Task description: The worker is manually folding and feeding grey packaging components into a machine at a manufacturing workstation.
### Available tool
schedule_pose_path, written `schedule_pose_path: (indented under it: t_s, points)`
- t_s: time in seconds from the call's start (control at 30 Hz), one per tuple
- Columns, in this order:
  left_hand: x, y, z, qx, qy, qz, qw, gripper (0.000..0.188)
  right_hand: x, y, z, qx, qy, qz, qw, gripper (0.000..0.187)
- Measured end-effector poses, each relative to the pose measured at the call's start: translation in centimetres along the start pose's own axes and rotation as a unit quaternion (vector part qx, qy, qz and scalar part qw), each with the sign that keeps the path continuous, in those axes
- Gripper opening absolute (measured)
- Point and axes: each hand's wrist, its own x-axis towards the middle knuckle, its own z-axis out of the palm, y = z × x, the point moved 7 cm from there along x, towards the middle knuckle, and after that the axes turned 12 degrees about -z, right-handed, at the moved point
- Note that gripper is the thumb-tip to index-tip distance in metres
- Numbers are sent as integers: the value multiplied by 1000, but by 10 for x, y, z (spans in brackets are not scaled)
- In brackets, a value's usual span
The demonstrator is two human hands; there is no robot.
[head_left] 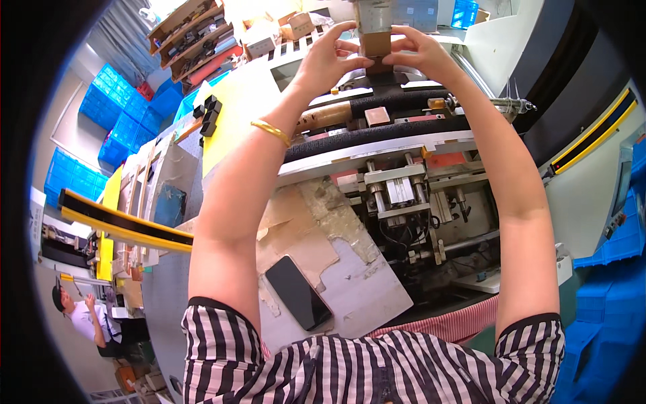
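Both arms reach forward over a machine. At the far top, my left hand [328, 62] and my right hand [426, 56] close in from either side on a small brown box [375, 45], thumbs at its lower corners. Directly above the box is a worn, pale metal-looking block [375, 17]; below it stands a dark support [385, 75]. How the box meets the block and support is not clear. Nearer to me, a small pinkish-brown box-like piece [377, 116] rests between the black rollers [404, 101].
A dark phone [299, 292] lies on a worn board [363, 306] left of the exposed machine parts [404, 195]. Yellow-and-black bars [128, 222] flank both sides. Small black boxes [210, 114] sit on a yellow sheet at left. Another person [97, 316] is far left; blue crates [121, 101] stand beyond.
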Motion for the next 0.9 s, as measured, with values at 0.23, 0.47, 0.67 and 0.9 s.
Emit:
schedule_pose_path:
  t_s: [0.23,0.47,0.67,0.9]
  points:
    - [-167,16,-42,-30,-17,-21,999,73,-117,-126,106,33,200,-5,979,22]
    - [-490,-75,-197,-51,122,-288,948,25,-271,-250,338,270,-184,145,934,18]
    - [-952,-147,-327,117,544,-487,673,20,-254,-319,461,221,-291,29,930,19]
    - [-1289,25,-307,390,421,-767,286,37,-167,-313,590,-80,-300,-104,945,25]
